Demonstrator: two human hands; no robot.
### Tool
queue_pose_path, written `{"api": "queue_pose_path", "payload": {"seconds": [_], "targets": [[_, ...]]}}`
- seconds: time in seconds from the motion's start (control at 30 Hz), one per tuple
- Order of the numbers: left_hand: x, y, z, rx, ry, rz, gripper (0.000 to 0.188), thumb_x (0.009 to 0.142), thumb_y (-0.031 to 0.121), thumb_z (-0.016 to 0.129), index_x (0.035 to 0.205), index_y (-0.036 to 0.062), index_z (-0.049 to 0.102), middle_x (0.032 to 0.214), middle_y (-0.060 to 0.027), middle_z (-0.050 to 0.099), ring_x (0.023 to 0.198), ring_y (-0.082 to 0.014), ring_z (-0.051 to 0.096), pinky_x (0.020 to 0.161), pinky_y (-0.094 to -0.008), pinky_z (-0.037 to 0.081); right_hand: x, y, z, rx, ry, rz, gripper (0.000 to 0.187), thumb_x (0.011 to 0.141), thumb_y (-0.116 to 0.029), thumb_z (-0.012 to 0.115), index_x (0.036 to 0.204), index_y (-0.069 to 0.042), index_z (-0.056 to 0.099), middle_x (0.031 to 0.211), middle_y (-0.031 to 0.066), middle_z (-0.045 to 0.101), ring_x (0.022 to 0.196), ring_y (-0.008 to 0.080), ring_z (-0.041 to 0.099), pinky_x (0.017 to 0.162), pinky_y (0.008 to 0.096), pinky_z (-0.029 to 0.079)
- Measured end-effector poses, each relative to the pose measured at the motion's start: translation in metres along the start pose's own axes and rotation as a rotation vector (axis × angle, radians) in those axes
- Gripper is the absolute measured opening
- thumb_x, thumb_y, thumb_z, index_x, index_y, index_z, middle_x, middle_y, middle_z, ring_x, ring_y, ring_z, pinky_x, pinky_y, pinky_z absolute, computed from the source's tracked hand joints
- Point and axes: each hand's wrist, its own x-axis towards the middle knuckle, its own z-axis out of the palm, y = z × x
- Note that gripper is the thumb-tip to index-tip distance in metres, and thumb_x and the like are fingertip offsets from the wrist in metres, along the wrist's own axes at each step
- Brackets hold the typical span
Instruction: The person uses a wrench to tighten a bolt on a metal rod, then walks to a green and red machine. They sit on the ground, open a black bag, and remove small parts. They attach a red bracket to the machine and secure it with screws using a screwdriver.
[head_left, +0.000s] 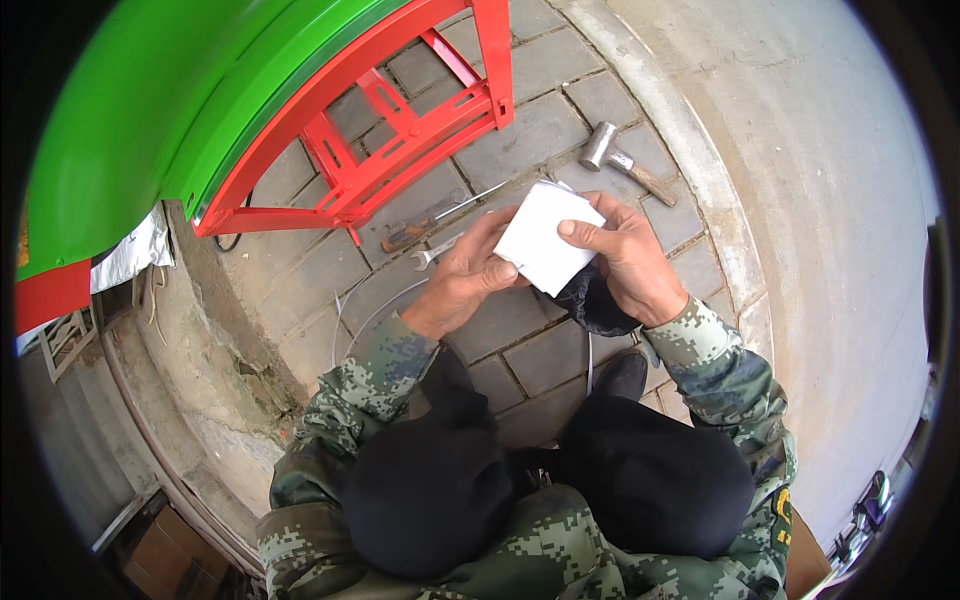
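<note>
Two hands on one white square [545, 240], held up above the paving [535, 145].
So it's pinched from both sides: its left edge is gripped by the left hand [465, 278], with that thumb at the near corner, and its top face is pressed by the thumb of the right hand [635, 262]. Some bunched black fabric [597, 303] can be seen just under it, by the right palm; whether that's gripped too can't be told. Farther out, a hammer [622, 162] is seen lying beyond the right hand, and a screwdriver [440, 215] and a wrench [428, 256] are seen near the left. Past those, a red metal frame [345, 200] is topped by a green panel [150, 110].
</note>
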Motion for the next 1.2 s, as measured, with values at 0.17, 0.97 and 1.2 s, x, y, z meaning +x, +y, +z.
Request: {"api": "queue_pose_path", "payload": {"seconds": [0.17,0.97,1.2], "targets": [[-0.004,0.014,0.002,0.097,0.091,0.039,0.071,0.097,0.022,0.070,0.153,-0.0025,0.033,0.144,-0.0131,0.050,0.131,-0.0221,0.051,0.109,-0.0378,0.044,0.005,0.002,0.020,-0.454,-0.074,-0.113,0.059,0.090,-0.022,0.080,0.134,0.008,0.055,0.117,0.0172,0.066,0.102,0.0223,0.065,0.090,0.0344,0.053],[-0.117,-0.020,-0.075,-0.214,0.432,0.006,0.055,0.092,0.004,0.070,0.143,0.0021,0.049,0.130,-0.0079,0.063,0.120,-0.0201,0.062,0.104,-0.0397,0.050,-0.012,-0.007,-0.013,-0.973,-0.095,-0.355,0.039,0.089,-0.003,0.067,0.127,0.004,0.063,0.109,0.0113,0.071,0.091,0.0158,0.061,0.087,0.0308,0.050],[-0.201,0.004,-0.189,-0.355,1.090,0.355,0.048,0.100,0.014,0.063,0.145,0.0062,0.047,0.135,-0.0104,0.062,0.123,-0.0277,0.063,0.102,-0.0426,0.055,-0.008,-0.017,-0.059,-0.797,0.000,-0.134,0.041,0.099,-0.017,0.070,0.133,0.004,0.060,0.114,0.0130,0.069,0.107,0.0187,0.063,0.095,0.0317,0.050]]}}
